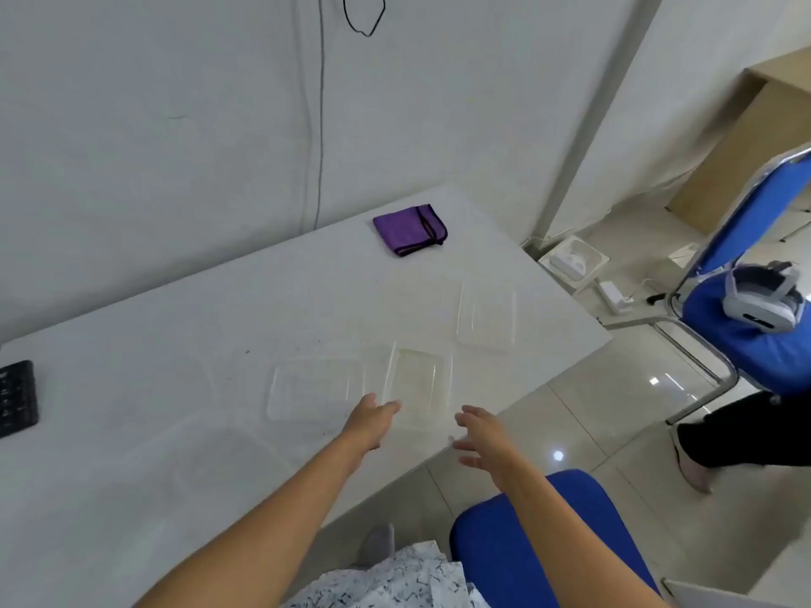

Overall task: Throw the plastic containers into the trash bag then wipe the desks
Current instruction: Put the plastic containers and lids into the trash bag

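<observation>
Three clear plastic containers lie on the white desk (175, 322): one in the middle (419, 383), a flatter one to its left (307, 392), and a third farther right (485, 318). A faint clear piece (219, 462) lies nearer on the left. My left hand (373, 421) hovers open with its fingertips at the near left corner of the middle container. My right hand (482, 441) is open with spread fingers just past that container's near right corner, at the desk edge. A folded purple cloth (410, 230) lies at the far side of the desk. No trash bag is in view.
A black keyboard (17, 399) sits at the desk's left edge. A blue chair seat (548, 541) is right below my right arm. Another blue chair (746, 309) with a white headset (761, 296) stands at right, beside a person's legs (737, 436). Boxes lie on the floor.
</observation>
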